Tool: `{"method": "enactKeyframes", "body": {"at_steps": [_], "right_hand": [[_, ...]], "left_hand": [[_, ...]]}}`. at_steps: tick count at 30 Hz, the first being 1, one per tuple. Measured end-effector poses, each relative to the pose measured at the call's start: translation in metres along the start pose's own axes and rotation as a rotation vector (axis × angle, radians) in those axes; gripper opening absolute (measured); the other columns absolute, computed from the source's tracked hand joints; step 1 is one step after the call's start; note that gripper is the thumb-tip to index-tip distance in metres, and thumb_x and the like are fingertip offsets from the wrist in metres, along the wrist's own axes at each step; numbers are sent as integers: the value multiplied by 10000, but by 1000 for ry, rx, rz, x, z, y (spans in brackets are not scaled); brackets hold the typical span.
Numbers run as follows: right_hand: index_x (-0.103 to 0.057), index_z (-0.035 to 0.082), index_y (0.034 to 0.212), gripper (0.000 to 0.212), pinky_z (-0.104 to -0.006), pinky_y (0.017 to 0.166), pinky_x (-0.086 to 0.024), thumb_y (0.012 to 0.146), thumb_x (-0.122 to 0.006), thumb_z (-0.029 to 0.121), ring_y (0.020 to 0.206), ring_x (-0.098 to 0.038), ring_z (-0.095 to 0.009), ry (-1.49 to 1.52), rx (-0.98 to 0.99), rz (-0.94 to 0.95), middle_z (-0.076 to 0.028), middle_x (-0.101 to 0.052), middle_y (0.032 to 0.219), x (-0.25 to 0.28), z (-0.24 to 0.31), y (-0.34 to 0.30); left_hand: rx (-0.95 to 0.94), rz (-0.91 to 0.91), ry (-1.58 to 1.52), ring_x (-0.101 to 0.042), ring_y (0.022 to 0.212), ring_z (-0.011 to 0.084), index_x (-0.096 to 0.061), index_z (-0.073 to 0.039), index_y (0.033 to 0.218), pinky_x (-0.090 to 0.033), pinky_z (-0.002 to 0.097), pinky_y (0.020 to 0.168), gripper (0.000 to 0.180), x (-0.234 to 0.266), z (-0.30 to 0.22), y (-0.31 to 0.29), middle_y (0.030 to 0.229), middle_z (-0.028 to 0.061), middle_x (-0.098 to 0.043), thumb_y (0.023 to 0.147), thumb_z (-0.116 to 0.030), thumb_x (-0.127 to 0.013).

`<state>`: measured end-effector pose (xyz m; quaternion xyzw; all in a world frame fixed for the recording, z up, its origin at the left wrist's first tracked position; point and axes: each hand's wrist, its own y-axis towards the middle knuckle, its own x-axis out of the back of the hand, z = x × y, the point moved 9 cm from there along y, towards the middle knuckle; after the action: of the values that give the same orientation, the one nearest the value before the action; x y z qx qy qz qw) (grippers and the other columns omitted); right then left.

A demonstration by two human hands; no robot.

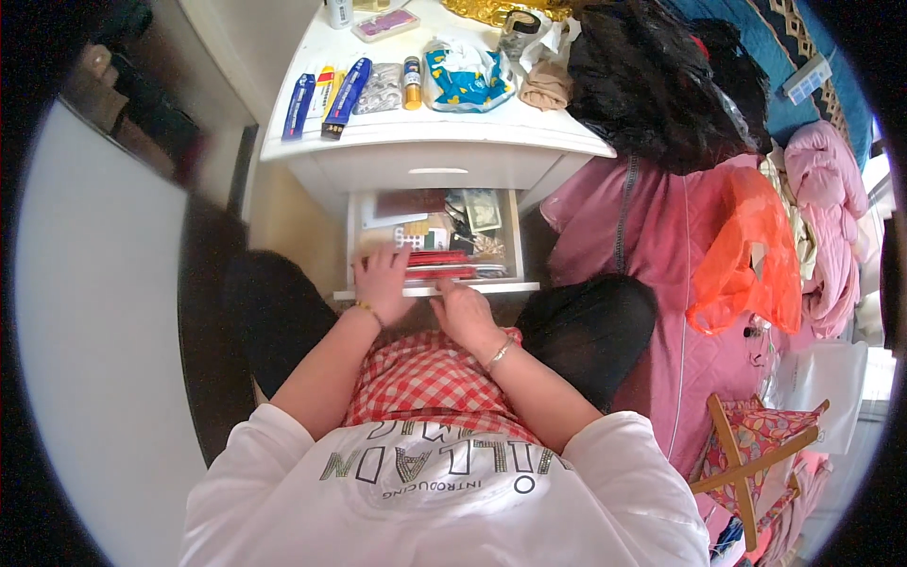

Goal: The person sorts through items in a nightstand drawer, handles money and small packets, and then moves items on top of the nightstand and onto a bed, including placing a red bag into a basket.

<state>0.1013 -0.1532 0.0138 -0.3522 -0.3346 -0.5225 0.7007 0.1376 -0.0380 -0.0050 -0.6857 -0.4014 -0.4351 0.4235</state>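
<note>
In front of me the lower drawer (515, 250) of a white cabinet (307, 175) is pulled out. Along its front lie red packets or envelopes (439, 265), stacked on edge. My left hand (381, 279) reaches over the front left corner, fingers spread and slightly blurred, beside the red packets. At the middle of the drawer's front edge, my right hand (465, 312) is closed, its fingers over the rim and its thumb on the outside. Further back in the drawer are a dark red booklet (411, 201), a calculator-like white piece with keys (420, 239) and a framed card (483, 211).
The cabinet top carries blue boxes (347, 97), a glue-stick-like tube (412, 83), a blue and yellow tissue pack (468, 76) and a tape roll (521, 28). To the right, a pink-covered bed holds black plastic bags (652, 85) and an orange bag (751, 250). A folding stool (751, 454) stands nearer.
</note>
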Motion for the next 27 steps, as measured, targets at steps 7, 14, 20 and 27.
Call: {"method": "enactKeyframes", "body": {"at_steps": [7,14,20,27], "right_hand": [[-555,16,1005,273,-437,743,-464,761,-614,122,859,-584,-346,-13,222,-251,-192,-614,892,17,7,30],[-533,39,1090,387,-424,819,-433,734,-644,143,941,-557,-315,-67,113,-182,-165,-596,976,17,-18,67],[-466,47,1196,526,-442,937,-364,716,-669,123,1203,-386,-331,-61,139,-263,-179,-406,1274,16,-26,73],[-401,24,1275,601,-433,1024,-309,735,-656,87,1272,-298,-377,-19,42,-224,-213,-298,1378,23,-47,86]], "left_hand": [[3,-325,-12,-294,1267,335,-367,-88,1308,-219,522,1043,766,31,5,2,1334,151,-345,634,-102,-731],[60,-30,-224,-409,1171,311,-488,-36,1181,-340,439,956,523,15,8,24,1236,168,-447,684,-80,-645],[70,-205,-177,-302,1284,325,-421,-25,1259,-303,450,1004,632,23,16,29,1390,174,-306,685,-118,-668],[22,-239,-121,-325,1255,336,-483,-47,1195,-339,452,986,566,4,15,30,1366,174,-310,684,-172,-692]]}}
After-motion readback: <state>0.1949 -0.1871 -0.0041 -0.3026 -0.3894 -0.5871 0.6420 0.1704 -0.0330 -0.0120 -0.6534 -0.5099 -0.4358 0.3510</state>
